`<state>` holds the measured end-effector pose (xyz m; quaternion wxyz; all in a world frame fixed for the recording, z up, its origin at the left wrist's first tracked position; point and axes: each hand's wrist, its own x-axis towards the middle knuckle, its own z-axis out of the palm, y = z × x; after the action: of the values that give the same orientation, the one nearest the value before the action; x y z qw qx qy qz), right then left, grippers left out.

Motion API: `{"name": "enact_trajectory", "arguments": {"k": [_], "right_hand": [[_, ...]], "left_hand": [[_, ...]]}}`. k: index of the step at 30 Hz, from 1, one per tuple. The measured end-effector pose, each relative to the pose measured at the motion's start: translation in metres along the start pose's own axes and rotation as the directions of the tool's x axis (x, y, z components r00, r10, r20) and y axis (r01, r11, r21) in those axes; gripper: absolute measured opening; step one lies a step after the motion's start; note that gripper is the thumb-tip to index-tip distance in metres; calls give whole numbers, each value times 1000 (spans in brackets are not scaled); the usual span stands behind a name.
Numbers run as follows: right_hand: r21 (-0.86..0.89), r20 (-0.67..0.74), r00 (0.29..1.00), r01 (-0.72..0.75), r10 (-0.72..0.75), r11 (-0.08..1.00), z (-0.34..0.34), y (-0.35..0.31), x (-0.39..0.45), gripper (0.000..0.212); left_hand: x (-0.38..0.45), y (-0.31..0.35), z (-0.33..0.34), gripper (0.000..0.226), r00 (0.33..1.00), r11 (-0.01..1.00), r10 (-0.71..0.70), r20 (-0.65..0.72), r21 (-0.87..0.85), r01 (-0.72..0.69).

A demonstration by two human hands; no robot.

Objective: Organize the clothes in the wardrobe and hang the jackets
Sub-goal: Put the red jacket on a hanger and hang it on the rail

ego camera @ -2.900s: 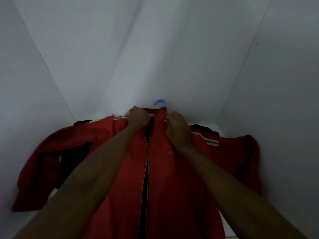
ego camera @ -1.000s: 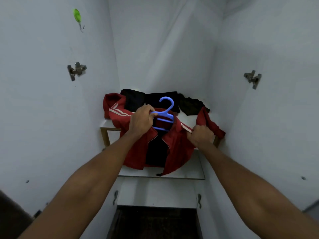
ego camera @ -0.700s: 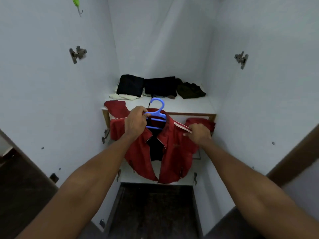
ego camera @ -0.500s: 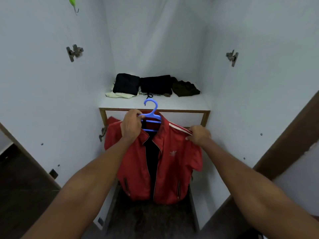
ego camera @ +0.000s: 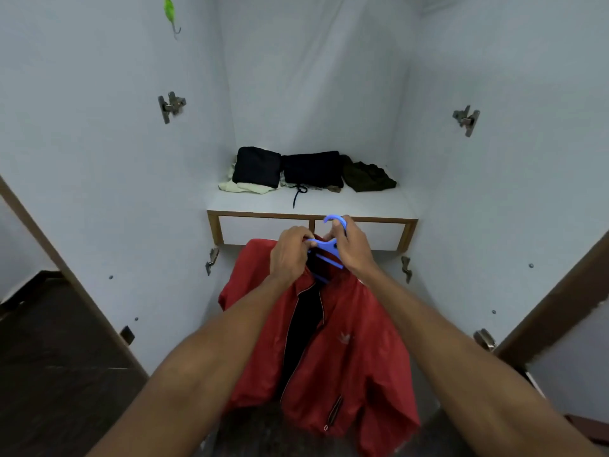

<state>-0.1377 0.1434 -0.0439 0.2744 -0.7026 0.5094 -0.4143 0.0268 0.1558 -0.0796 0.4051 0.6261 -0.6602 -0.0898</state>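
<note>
Jacket position: we hold the red jacket (ego camera: 346, 351) on the blue hanger (ego camera: 324, 247) in front of the open wardrobe, below the shelf (ego camera: 309, 201); the front is unzipped and the hem hangs toward the floor.
Left hand: our left hand (ego camera: 290, 253) curls its fingers round the hanger's left arm at the collar.
Right hand: our right hand (ego camera: 351, 249) grips the hanger neck just under the hook, which stands clear above the fingers.
Risk, slipping shoulder: we judge that the jacket sits unevenly, with its left side bunched near the wardrobe wall; tilting the hanger could let one shoulder slide off.
Risk, missed hook: no rail shows in this view, only a green hook (ego camera: 169, 13) high on the left wall; a blind reach upward could miss the support and drop the garment.
Risk, snagging: the loose sleeve could catch on the metal hinge (ego camera: 212, 260) beside it.
Shelf contents: folded dark clothes (ego camera: 286, 168) lie at the back of the shelf, well apart from the jacket.
Change, right hand: half a second ago it pinched the jacket's right shoulder; now it is on the hanger neck.
Change, left hand: same grip as before.
Change, jacket: it now hangs lower in view.
</note>
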Motion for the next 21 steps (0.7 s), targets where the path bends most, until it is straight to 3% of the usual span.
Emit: {"name": "enact_trajectory", "arguments": {"k": [5,10,12,15,18,21], "right_hand": [[-110,124,992,44,-30,993,15,12,-5,29],[-76,56,997,-49,53,996,48,28,-7,21],[-57,-12,998,-55,55,997,50,29,-6,23],[-108,-51,998,-44,39,993,45,32,-2,27],[-171,-107,993,-72,55,983,36,38,5,33],[-132,-109,993,-52,37,990,20,37,20,33]], "left_hand": [[-9,-31,8,17,996,987,-89,-9,-138,87],[-23,-17,19,19,952,955,-181,-246,-276,110],[-36,-16,25,15,975,961,-94,-203,-274,36],[-55,-35,30,16,999,946,30,-17,-321,-34],[-63,-67,26,15,981,872,-193,-37,-464,154],[-58,-105,12,22,884,897,-421,-205,-242,371]]}}
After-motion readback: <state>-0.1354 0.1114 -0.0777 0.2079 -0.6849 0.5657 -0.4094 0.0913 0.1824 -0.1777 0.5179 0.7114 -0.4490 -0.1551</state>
